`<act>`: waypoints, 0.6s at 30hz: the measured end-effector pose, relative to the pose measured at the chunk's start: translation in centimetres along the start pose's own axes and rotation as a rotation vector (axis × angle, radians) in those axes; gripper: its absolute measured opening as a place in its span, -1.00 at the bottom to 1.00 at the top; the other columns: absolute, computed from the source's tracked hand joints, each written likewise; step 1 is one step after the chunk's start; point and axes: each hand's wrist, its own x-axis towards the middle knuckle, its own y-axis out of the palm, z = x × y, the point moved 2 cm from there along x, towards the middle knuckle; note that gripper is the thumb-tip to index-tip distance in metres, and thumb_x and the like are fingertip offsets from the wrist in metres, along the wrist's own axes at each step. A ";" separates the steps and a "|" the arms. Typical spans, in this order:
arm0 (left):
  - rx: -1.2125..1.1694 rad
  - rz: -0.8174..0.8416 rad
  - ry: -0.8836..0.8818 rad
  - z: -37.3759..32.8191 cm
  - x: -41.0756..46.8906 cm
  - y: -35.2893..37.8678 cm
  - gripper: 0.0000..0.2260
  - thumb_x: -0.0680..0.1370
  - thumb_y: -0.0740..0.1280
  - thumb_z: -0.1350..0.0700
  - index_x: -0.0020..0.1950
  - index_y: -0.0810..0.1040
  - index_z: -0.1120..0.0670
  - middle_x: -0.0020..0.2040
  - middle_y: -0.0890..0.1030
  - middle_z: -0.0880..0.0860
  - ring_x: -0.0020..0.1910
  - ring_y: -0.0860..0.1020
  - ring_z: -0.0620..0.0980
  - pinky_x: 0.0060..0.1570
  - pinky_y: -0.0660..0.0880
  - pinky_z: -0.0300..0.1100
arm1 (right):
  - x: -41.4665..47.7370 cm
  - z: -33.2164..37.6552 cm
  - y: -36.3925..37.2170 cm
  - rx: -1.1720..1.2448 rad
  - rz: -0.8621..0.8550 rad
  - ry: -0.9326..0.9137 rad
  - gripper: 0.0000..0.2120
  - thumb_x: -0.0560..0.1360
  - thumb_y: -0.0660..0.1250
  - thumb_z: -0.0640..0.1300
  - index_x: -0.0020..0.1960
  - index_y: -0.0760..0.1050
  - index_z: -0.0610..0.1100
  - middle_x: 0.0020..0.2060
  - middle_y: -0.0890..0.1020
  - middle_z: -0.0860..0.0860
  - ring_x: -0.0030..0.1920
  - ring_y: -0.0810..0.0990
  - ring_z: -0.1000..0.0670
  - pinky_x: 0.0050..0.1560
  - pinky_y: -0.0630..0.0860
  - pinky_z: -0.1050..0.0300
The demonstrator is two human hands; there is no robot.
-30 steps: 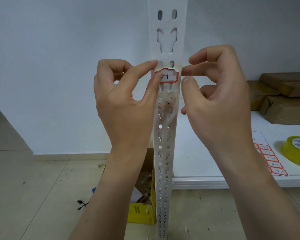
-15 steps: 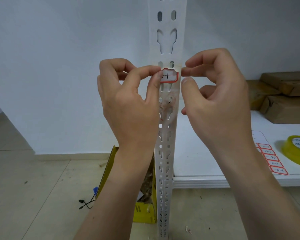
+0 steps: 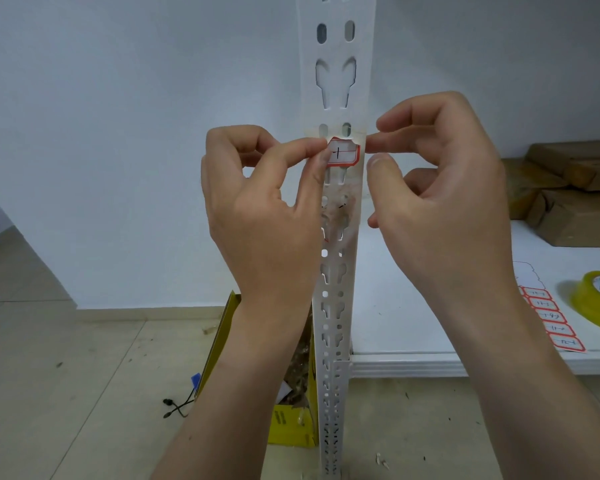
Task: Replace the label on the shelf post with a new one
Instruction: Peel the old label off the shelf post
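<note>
Progress: the new label (image 3: pixel 343 154) is already on the shelf post (image 3: pixel 336 289), on the front face just under a pair of oval holes, at the height of our hands. We judge the old one gone. A blotchy patch of residue (image 3: pixel 338 216) with torn red flecks sits lower on the post, well apart from the new label.

A strip of clear tape (image 3: pixel 357 136) seems to lie across the post over the label, though its edges are faint.

Left hand (image 3: pixel 260 209): thumb and forefinger curled and pinching at the label's left edge, where the tape meets the post's side. Right hand (image 3: pixel 440 188): forefinger and thumb closed at the post's right edge, apparently nipping the tape's other end. The other fingers are folded in.

Left to do, in our judgement: wrap the tape ends round and rub them flat.

Materials:
- The post is white painted metal, an angle section punched with keyhole slots and ovals.
- The label is thin matte paper, red-bordered with notched corners and a dark handwritten mark.
- The tape is glossy and faintly yellow.

On the white shelf board (image 3: pixel 413 306) lie a label sheet (image 3: pixel 551 323) and a yellowish tape roll (image 3: pixel 596 299).
</note>
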 end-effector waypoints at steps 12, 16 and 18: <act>-0.022 0.003 0.013 0.8 0.2 -0.4 -0.83 0.54 0.51 -0.03 0.10 0.73 -0.04 -0.03 0.46 -0.06 -0.06 0.46 -0.02 -0.11 0.52 -0.10 | -0.1 0.1 0.1 -0.005 -0.002 0.000 -0.82 0.56 0.36 -0.07 0.14 0.44 0.01 -0.04 0.65 0.18 -0.46 0.61 -0.05 -0.34 0.65 -0.04; -0.007 0.010 -0.016 0.6 0.1 -0.3 -0.83 0.53 0.50 -0.05 0.06 0.75 -0.03 -0.05 0.47 -0.05 -0.07 0.49 0.03 -0.13 0.51 -0.14 | -0.2 0.2 0.0 -0.002 0.003 0.002 -0.82 0.56 0.35 -0.09 0.14 0.45 0.01 -0.04 0.65 0.19 -0.47 0.61 -0.04 -0.34 0.64 -0.03; 0.005 0.013 -0.033 0.5 0.0 -0.2 -0.83 0.54 0.50 -0.04 0.04 0.76 0.00 -0.06 0.48 -0.01 -0.07 0.49 0.03 -0.12 0.49 -0.16 | -0.2 0.2 0.0 -0.007 0.004 0.003 -0.82 0.56 0.36 -0.09 0.14 0.44 0.01 -0.02 0.65 0.17 -0.46 0.62 -0.03 -0.34 0.65 -0.02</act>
